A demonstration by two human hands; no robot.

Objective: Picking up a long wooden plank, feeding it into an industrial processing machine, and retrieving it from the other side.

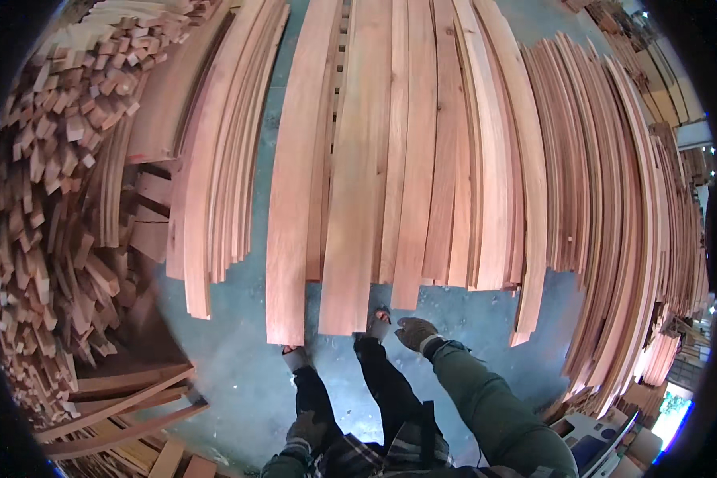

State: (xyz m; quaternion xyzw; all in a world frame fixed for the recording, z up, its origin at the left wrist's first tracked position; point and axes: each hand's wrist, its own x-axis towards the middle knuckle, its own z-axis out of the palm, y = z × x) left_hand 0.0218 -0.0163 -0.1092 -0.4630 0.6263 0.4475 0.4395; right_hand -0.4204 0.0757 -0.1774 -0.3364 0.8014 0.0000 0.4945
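Observation:
My right hand [417,334], in a brownish glove, reaches forward just below the near end of a narrow plank [409,279]. Its fingers look loosely apart and nothing shows in them. Left of it, a wide pale plank [347,271] sticks out toward my feet, and another long plank [287,279] reaches even nearer. These lie on top of a row of reddish boards [438,239]. Low by my left thigh hangs my left hand [305,430], gloved and in shadow, touching no plank; its fingers are too dark to make out.
Stacked boards [219,207] lie to the left, beside a tall heap of short wood pieces [40,263]. More long boards [581,175] are stacked at the right. Wooden beams [127,414] lie at the lower left. A grey floor [223,358] runs under my feet.

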